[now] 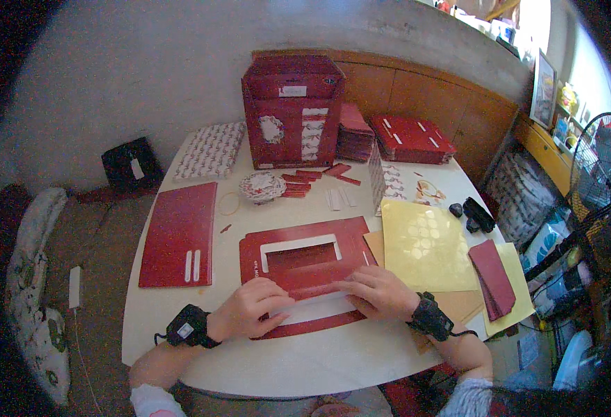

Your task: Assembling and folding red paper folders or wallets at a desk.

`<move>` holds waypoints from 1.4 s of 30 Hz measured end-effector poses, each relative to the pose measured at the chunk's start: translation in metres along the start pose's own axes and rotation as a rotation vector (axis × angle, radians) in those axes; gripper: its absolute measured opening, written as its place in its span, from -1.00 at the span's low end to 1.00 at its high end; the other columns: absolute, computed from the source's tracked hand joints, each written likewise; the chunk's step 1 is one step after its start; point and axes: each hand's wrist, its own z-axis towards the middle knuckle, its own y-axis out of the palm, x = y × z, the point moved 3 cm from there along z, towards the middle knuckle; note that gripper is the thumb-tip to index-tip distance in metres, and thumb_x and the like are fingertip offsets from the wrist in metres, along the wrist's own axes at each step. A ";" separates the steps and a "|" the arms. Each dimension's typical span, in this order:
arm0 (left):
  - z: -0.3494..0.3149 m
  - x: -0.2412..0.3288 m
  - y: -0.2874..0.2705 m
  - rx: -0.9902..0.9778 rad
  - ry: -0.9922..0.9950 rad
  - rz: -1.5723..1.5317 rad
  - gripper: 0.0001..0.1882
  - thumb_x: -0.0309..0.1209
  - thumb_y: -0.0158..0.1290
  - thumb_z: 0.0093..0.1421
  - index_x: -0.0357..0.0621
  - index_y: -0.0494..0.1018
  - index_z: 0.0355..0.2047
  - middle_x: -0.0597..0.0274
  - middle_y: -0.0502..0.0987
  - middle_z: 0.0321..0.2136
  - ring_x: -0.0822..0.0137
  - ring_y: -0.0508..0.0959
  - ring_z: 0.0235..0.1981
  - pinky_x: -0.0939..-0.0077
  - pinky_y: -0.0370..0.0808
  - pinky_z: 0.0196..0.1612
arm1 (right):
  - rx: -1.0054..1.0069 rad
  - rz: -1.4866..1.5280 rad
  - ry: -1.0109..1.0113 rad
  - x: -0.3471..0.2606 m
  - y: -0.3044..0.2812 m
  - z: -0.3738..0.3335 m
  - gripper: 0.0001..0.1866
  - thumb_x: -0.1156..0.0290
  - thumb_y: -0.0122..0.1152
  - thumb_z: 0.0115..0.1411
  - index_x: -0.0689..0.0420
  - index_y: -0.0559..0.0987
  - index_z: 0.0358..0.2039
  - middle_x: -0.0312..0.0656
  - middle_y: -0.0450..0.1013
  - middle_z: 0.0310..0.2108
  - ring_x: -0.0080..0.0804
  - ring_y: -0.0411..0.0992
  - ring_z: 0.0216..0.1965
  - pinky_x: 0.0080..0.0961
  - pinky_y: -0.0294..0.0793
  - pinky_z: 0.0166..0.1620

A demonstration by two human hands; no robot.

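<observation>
Near the white table's front edge [298,382], left hand [251,307] and right hand [382,292] touch red windowed cardboard [307,276]. Fingers [272,290] bend loosely; grip unclear.

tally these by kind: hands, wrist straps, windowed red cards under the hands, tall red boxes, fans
hands, left hand and right hand: 2
wrist straps: 2
windowed red card: 1
tall red box: 1
fan: 1
total: 7
</observation>
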 end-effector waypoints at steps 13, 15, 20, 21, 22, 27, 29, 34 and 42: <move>0.007 0.002 0.011 -0.090 0.053 -0.093 -0.69 -0.35 0.17 0.03 -0.18 0.47 -0.21 0.02 0.41 -0.05 0.02 0.39 0.03 0.15 0.36 0.06 | -0.101 -0.035 -0.066 -0.004 0.005 0.002 -0.84 0.40 0.23 0.03 0.13 0.53 -0.34 -0.20 0.45 -0.25 -0.21 0.42 -0.18 -0.32 0.44 -0.13; 0.014 -0.002 0.008 -0.073 -0.022 0.019 -0.54 -0.24 0.17 0.04 -0.22 0.38 -0.09 -0.06 0.32 0.02 -0.04 0.30 0.10 0.10 0.27 0.13 | -0.057 -0.019 -0.043 -0.005 0.005 0.007 -0.76 0.38 0.22 0.05 0.12 0.49 -0.24 -0.17 0.43 -0.18 -0.18 0.39 -0.13 -0.29 0.41 -0.08; 0.031 -0.012 0.006 -0.114 -0.139 0.317 -0.07 0.12 0.10 0.02 -0.39 0.10 0.16 -0.31 0.00 0.21 -0.17 -0.05 0.29 -0.04 -0.08 0.28 | -0.070 -0.039 0.038 0.000 0.007 0.007 -0.49 0.30 0.16 0.12 0.12 0.32 0.07 -0.08 0.28 0.08 -0.12 0.24 0.11 -0.18 0.26 0.12; 0.033 -0.016 0.009 -0.177 -0.151 0.354 0.02 0.23 0.02 0.00 -0.45 0.07 0.17 -0.35 -0.06 0.22 -0.17 -0.13 0.30 -0.08 -0.17 0.28 | -0.117 -0.078 0.078 0.001 0.009 0.005 -0.45 0.26 0.13 0.15 0.13 0.27 0.12 -0.06 0.21 0.14 -0.12 0.17 0.17 -0.15 0.18 0.18; 0.034 -0.019 0.012 -0.241 -0.162 0.391 0.12 0.34 -0.05 -0.02 -0.50 0.03 0.18 -0.40 -0.11 0.24 -0.17 -0.20 0.32 -0.12 -0.26 0.28 | -0.163 -0.116 0.120 0.002 0.011 0.003 -0.41 0.22 0.10 0.17 0.14 0.22 0.18 -0.03 0.14 0.20 -0.12 0.10 0.23 -0.11 0.10 0.23; 0.036 -0.018 0.019 -0.281 -0.202 0.533 0.21 0.45 -0.16 -0.07 -0.53 0.02 0.19 -0.38 -0.14 0.25 -0.13 -0.21 0.33 -0.18 -0.31 0.27 | -0.244 -0.119 0.134 0.007 0.022 -0.002 -0.39 0.15 0.00 0.23 0.18 0.16 0.21 -0.03 0.06 0.26 -0.11 0.03 0.28 -0.09 -0.01 0.28; 0.035 -0.020 0.022 -0.269 -0.204 0.539 0.22 0.47 -0.18 -0.08 -0.54 0.03 0.18 -0.38 -0.13 0.25 -0.12 -0.21 0.33 -0.18 -0.33 0.27 | -0.254 -0.124 0.130 0.006 0.021 -0.002 -0.39 0.14 -0.03 0.24 0.18 0.16 0.21 -0.02 0.05 0.27 -0.11 0.01 0.29 -0.09 -0.03 0.28; 0.034 -0.024 0.023 -0.292 -0.221 0.531 0.22 0.46 -0.19 -0.05 -0.61 0.02 0.16 -0.37 -0.11 0.25 -0.08 -0.21 0.34 -0.15 -0.35 0.28 | -0.270 -0.081 0.129 0.004 0.017 0.000 -0.40 0.16 -0.04 0.25 0.18 0.16 0.22 -0.02 0.05 0.27 -0.13 0.00 0.29 -0.10 -0.03 0.29; 0.032 -0.022 0.026 -0.306 -0.245 0.443 0.18 0.40 -0.19 0.01 -0.67 0.01 0.14 -0.39 -0.11 0.24 -0.10 -0.19 0.33 -0.04 -0.29 0.31 | -0.278 -0.091 0.136 0.003 0.017 0.001 -0.40 0.19 -0.02 0.23 0.18 0.15 0.22 -0.01 0.04 0.27 -0.12 0.00 0.30 -0.09 -0.04 0.29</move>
